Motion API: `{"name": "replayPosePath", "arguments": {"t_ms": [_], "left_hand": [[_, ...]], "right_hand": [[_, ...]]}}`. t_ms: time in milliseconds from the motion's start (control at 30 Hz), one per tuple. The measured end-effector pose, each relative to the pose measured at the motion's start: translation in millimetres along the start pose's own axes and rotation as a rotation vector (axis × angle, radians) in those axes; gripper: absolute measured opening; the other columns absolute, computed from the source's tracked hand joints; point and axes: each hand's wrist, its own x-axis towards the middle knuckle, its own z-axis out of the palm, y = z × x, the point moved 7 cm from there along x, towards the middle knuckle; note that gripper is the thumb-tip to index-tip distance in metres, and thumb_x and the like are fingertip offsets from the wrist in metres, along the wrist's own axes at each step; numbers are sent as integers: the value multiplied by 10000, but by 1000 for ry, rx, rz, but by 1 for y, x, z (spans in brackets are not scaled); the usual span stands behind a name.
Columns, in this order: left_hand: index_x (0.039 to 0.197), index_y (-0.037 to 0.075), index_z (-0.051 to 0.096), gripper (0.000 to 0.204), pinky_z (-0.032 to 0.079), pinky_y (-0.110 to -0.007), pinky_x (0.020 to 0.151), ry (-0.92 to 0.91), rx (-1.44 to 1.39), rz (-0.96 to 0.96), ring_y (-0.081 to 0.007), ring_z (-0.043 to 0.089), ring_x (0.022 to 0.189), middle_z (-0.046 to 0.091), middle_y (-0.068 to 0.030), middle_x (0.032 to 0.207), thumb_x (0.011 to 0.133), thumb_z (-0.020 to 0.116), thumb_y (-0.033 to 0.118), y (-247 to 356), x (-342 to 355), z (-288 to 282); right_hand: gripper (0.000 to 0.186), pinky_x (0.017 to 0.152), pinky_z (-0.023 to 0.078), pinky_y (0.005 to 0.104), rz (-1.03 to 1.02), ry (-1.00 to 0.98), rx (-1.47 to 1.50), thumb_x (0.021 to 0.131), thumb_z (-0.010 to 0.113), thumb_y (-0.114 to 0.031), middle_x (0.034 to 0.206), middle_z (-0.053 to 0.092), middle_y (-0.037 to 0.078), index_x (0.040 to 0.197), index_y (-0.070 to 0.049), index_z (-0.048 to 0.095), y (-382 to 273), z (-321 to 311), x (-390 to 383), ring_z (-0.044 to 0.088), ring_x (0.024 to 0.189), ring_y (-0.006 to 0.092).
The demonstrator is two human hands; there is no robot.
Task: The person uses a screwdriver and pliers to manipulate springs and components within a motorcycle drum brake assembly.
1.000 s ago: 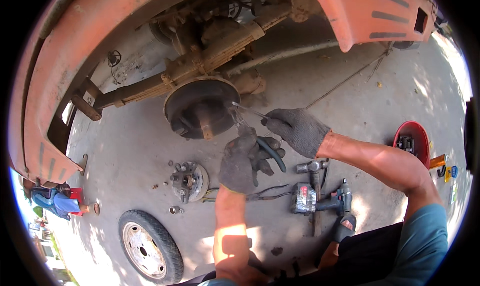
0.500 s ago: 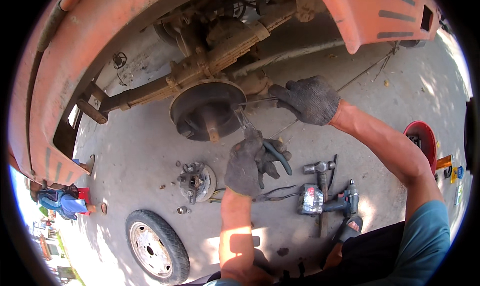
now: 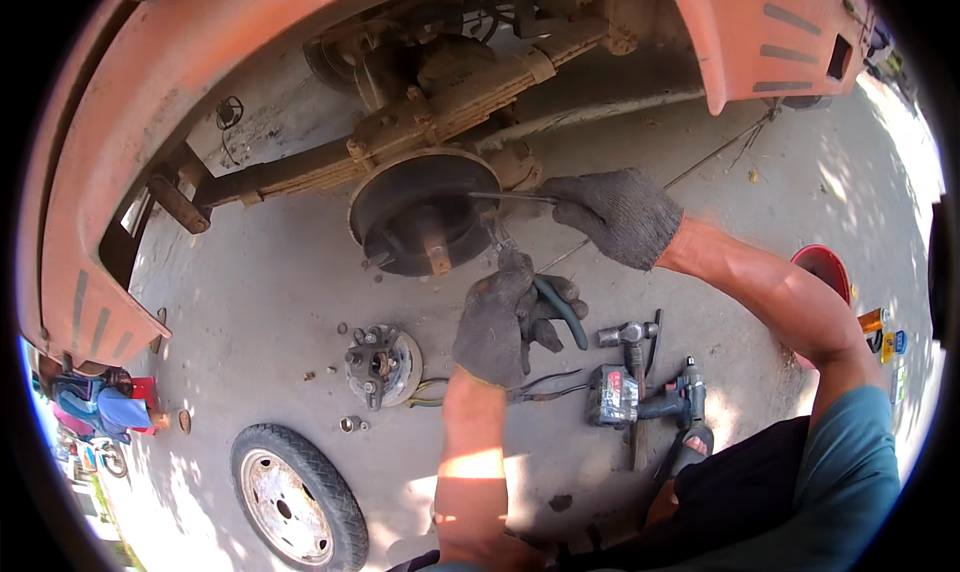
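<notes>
My left hand [image 3: 492, 324], in a dark grey knit glove, is closed round pliers [image 3: 562, 312] with dark blue-green handles. Their metal jaws reach up to the lower right rim of the round brake backing plate [image 3: 400, 204]. A rusty axle stub [image 3: 436, 252] sticks out from the middle of that plate. From the right comes my right hand [image 3: 622, 218], gloved alike and gripping a thin metal rod-like tool [image 3: 508, 196]. The rod's tip lies inside the plate's right side, above the pliers. What the tips touch is too small to tell.
Overhead curves the orange vehicle body [image 3: 85, 172]; a rusty leaf spring [image 3: 300, 180] crosses behind the plate. On the concrete lie a hub drum [image 3: 400, 367], a socket [image 3: 348, 424], a wheel [image 3: 345, 502], a hammer [image 3: 633, 354] and a cordless impact wrench [image 3: 688, 397]. A red bucket [image 3: 822, 264] stands right.
The rod's tip has moved left, farther over the inside of the plate. My left hand keeps the pliers at the lower right rim. The whole view has shifted slightly.
</notes>
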Motion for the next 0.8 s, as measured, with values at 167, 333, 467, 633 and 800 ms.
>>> {"name": "replayPosePath", "arguments": {"t_ms": [167, 333, 467, 633, 800], "left_hand": [[1070, 37, 578, 342, 586, -309, 442, -31, 37, 29, -325, 771, 821, 725, -196, 967, 1047, 560, 378, -6, 7, -3], [1054, 55, 568, 349, 581, -307, 436, -11, 32, 13, -333, 770, 818, 724, -201, 964, 1048, 573, 403, -8, 7, -8], [1052, 55, 567, 351, 579, -309, 433, 19, 62, -7, -341, 769, 818, 724, -200, 963, 1050, 571, 406, -7, 6, -7], [1047, 56, 568, 357, 578, -310, 430, 3, 55, 22, -338, 767, 809, 723, -199, 960, 1056, 558, 413, -10, 8, -9], [1043, 58, 572, 349, 567, -304, 424, 34, 63, 12, -330, 766, 806, 721, -197, 959, 1057, 552, 407, -8, 7, -7]], "right_hand": [[339, 840, 557, 479, 164, 12, 94, 1009, 614, -255, 1056, 741, 196, 1271, -50, 678, 9, 16, -24, 704, 949, 402], [338, 862, 539, 493, 213, -1, 163, 1030, 577, -266, 1059, 715, 228, 1299, -72, 643, 12, 29, -28, 679, 983, 431], [348, 855, 543, 497, 158, 50, 179, 1030, 580, -268, 1079, 713, 233, 1302, -60, 637, 17, 37, -34, 682, 976, 435], [359, 862, 545, 493, 208, 21, 276, 1029, 579, -264, 1099, 712, 238, 1311, -49, 635, 18, 47, -37, 680, 995, 439], [357, 860, 561, 454, 225, 49, 324, 1025, 595, -219, 1091, 725, 233, 1324, -29, 639, 21, 60, -35, 712, 988, 406]]}}
